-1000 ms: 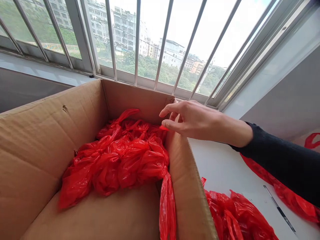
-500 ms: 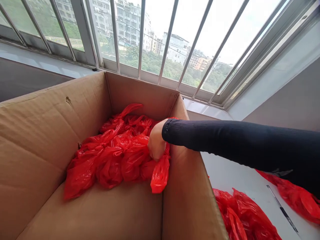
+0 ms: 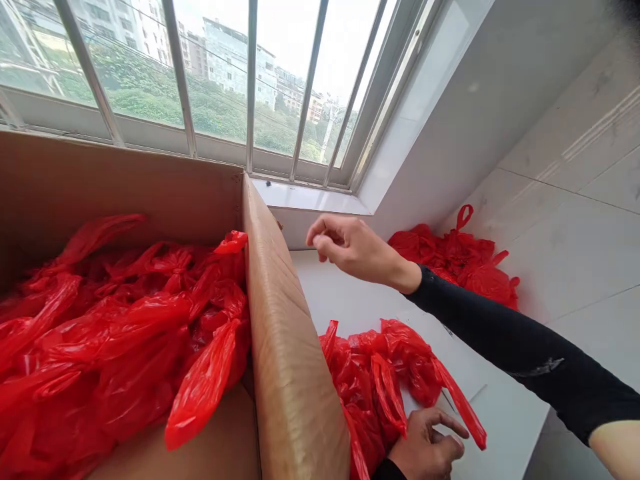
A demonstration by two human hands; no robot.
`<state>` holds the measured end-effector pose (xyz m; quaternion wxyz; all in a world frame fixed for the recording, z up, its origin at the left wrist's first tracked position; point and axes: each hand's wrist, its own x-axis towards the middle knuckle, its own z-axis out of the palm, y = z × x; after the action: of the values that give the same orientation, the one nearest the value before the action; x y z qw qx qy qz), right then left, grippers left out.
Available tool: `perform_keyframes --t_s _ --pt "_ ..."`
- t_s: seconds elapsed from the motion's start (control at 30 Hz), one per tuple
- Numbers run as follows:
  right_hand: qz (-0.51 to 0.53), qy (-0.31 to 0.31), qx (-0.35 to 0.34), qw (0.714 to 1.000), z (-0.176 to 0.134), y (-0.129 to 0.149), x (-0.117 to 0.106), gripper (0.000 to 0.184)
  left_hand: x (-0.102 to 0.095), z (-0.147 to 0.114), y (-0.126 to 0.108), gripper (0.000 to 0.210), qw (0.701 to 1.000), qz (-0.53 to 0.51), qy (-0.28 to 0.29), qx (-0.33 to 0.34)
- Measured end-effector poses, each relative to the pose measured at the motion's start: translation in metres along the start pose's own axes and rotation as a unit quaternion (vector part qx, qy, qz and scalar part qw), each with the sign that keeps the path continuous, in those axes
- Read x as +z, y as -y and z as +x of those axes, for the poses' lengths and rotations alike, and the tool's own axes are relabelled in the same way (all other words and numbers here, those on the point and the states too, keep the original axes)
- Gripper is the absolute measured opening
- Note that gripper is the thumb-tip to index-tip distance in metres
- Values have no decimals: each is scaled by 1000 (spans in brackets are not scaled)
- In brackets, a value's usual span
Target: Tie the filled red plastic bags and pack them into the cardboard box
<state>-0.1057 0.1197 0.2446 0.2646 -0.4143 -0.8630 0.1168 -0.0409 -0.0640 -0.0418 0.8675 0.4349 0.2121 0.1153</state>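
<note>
My right hand (image 3: pixel 350 250), in a black sleeve, hangs in the air just right of the cardboard box (image 3: pixel 287 347). Its fingers are loosely curled, and nothing shows between them. Low in the view, my left hand (image 3: pixel 430 443) is beside a pile of red plastic bags (image 3: pixel 367 380) on the white table (image 3: pixel 325 287). Its thumb and forefinger are apart, and the back of the hand touches or nearly touches the bags. Knotted red bags (image 3: pixel 135 333) lie heaped inside the box, one leaning against its right wall. What the bags contain is hidden.
Another heap of red bags (image 3: pixel 465 260) lies against the wall at the right, partly behind my right forearm. A barred window (image 3: pixel 215 100) and its white sill (image 3: pixel 310 197) are behind the box. The table's edge (image 3: pixel 540 427) runs along the lower right.
My right hand has let go of a red bag in the box and moved out to the right, over the box wall. The view has turned right, and my left hand has come into sight.
</note>
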Motion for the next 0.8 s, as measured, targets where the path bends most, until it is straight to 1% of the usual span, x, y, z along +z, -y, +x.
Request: perform_keyframes --t_s 0.03,0.07,0.1,0.13,0.17,0.2,0.23,0.27,0.3,0.33,0.37,0.43,0.47,0.53,0.6,0.67,0.73,0.8 --pt "12 32 60 998 -24 -21 3 23 1 0 0 25 1000 2 -8 3" --pt "27 105 107 988 -47 -40 11 21 2 -1 -1 27 1000 4 -16 6" --pt "41 186 127 974 -68 -56 23 20 3 -3 -2 29 1000 5 -21 8" --pt "50 236 125 963 -87 -69 38 32 4 -4 -3 31 1000 5 -23 8" --pt "48 259 105 959 -102 -79 53 51 4 -6 -5 32 1000 5 -23 8" --pt "36 284 76 955 -114 -84 68 62 5 -7 -6 33 1000 5 -21 6" --pt "19 292 56 955 -121 -86 81 60 5 -8 -7 33 1000 5 -18 4" --pt "6 295 39 955 -124 -86 90 51 5 -9 -8 33 1000 4 -16 1" --pt "-3 295 27 955 -125 -84 94 39 5 -10 -9 33 1000 4 -17 -2" --pt "-6 290 21 957 -123 -82 94 28 5 -10 -9 33 1000 5 -20 -4" --pt "-5 285 18 958 -119 -79 89 20 6 -11 -9 33 1000 7 -25 -6" --pt "-5 269 16 963 -110 -74 69 13 6 -13 -8 32 999 14 -42 -9" --pt "-9 259 18 966 -105 -72 57 12 6 -14 -8 32 999 18 -51 -9" --pt "-16 238 31 971 -98 -69 34 20 5 -15 -7 32 998 23 -62 -4" --pt "-17 221 50 974 -95 -68 18 27 3 -15 -5 32 998 27 -65 1" --pt "-13 198 71 977 -96 -68 13 24 0 -14 -2 32 998 32 -63 0" --pt "-18 169 70 983 -99 -67 14 20 -2 -12 0 33 997 36 -63 -4" --pt "-18 165 51 985 -103 -65 22 27 -1 -11 3 34 997 38 -66 -9"
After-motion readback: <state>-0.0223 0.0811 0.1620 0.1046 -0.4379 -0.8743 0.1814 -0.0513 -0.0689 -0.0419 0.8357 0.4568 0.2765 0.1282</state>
